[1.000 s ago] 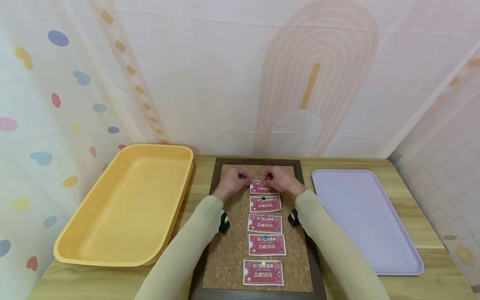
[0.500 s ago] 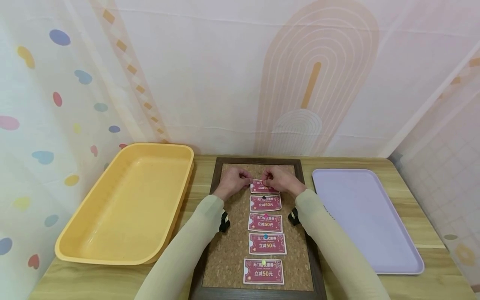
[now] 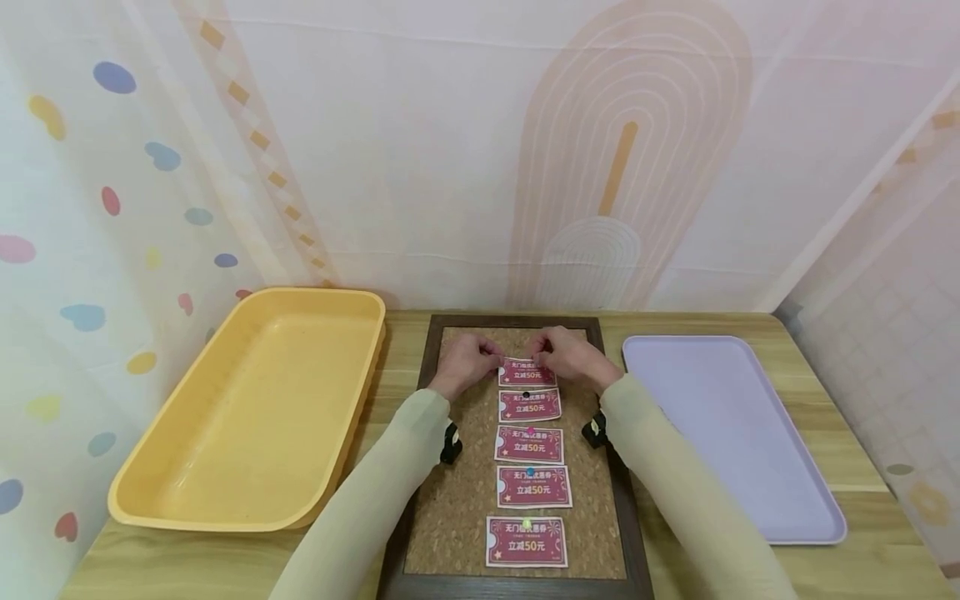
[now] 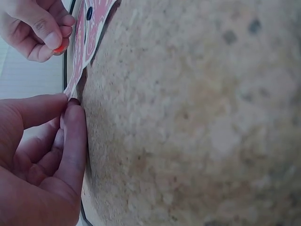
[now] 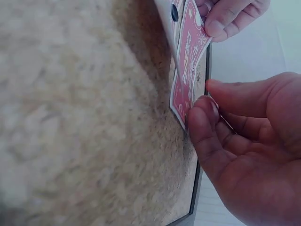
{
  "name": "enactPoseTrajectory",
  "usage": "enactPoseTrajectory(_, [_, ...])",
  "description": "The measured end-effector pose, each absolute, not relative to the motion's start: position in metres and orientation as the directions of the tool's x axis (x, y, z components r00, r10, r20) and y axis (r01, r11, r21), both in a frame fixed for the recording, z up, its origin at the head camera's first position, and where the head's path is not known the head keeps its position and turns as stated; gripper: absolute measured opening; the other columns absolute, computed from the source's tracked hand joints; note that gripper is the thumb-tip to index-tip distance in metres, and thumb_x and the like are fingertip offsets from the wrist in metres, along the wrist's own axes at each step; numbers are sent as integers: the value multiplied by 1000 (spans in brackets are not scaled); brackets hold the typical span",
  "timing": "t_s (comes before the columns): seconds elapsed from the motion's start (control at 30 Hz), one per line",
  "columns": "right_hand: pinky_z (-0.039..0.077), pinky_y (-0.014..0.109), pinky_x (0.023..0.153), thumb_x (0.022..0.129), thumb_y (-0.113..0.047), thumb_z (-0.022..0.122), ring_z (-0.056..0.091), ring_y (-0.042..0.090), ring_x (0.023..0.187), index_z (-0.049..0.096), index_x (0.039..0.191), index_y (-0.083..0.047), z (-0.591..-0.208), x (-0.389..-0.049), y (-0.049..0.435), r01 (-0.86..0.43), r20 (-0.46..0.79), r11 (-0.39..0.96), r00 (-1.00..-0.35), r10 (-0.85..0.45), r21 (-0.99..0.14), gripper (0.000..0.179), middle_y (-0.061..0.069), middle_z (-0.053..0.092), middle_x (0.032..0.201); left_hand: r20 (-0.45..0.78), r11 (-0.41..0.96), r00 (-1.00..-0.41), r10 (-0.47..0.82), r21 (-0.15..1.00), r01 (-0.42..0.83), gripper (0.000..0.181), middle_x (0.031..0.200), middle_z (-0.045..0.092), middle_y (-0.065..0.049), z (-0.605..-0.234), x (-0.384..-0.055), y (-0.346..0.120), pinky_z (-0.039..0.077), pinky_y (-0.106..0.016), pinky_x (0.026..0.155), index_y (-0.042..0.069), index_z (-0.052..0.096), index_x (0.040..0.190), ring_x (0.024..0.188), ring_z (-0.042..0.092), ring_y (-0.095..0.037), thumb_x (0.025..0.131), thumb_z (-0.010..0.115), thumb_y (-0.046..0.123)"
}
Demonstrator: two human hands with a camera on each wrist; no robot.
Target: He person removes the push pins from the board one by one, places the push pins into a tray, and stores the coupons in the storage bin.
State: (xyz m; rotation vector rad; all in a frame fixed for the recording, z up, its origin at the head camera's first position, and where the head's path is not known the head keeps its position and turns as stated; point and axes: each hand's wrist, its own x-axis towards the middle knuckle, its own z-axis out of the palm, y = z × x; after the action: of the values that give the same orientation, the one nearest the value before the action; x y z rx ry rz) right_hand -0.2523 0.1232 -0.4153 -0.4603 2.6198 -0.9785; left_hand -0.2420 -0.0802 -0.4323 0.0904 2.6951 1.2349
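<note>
At the far end of a framed corkboard [image 3: 450,525], my left hand [image 3: 467,365] pinches the top left edge of the uppermost pink coupon [image 3: 527,375]. My right hand [image 3: 573,358] is by that coupon's upper right part. Between its thumb and forefinger it holds a small orange-red pin [image 4: 61,46], mostly hidden by the fingers. Below lie several matching coupons in a column, each with a coloured pin near its top edge: a black pin [image 3: 527,395], a pink pin [image 3: 530,431], a blue pin [image 3: 530,472] and a yellow-green pin [image 3: 527,524].
A deep yellow tray [image 3: 255,417] stands left of the board. To the right lies a flat lilac tray [image 3: 735,442]. Both rest on a wooden table [image 3: 832,392], with a patterned curtain [image 3: 450,167] behind it.
My right hand has shifted a little to the right, uncovering more of the top coupon. The left hand keeps its pinch, nearly still.
</note>
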Motion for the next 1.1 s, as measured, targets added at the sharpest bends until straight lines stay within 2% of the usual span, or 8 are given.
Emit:
enactPoseTrajectory(0.27, [46,31,69,100,-9,62,58,20,82,67,105,-4,-415,-245,133,-200,-80,695,-934,-349,-691,9,9,68,96,-114,657,-987,112,754,-12,15,93,74,-8,-430,-240,-81,48,-27,65,3,79,101,79,65,-17,99,69,14])
enactPoseTrajectory(0.57, [49,33,73,101,-9,62,61,21,86,69,107,-3,-407,-235,141,-303,39,651,-921,-387,-697,11,9,69,98,-8,668,-993,121,740,75,14,96,73,-11,-415,-238,-85,51,-32,71,0,76,101,82,63,-20,99,68,12])
enactPoseTrajectory(0.77, [50,35,74,103,-8,62,63,21,87,69,108,-3,-396,-226,143,-351,97,605,-906,-412,-715,10,8,69,98,19,671,-989,149,733,116,15,96,72,-8,-403,-236,-89,50,-34,73,3,76,103,83,62,-20,99,69,16])
enactPoseTrajectory(1.0, [50,36,71,104,-11,62,63,20,84,70,109,-6,-386,-216,147,-366,135,575,-905,-404,-731,10,11,71,100,78,616,-982,170,770,168,13,89,73,-6,-388,-231,-96,49,-29,63,5,77,101,74,63,-17,100,68,14])
enactPoseTrajectory(1.1, [50,35,70,104,-12,62,63,19,84,70,110,-7,-385,-213,150,-365,147,579,-910,-389,-729,11,12,72,102,82,574,-980,179,801,172,13,90,73,-8,-381,-228,-99,50,-28,63,3,76,101,75,64,-17,100,67,13])
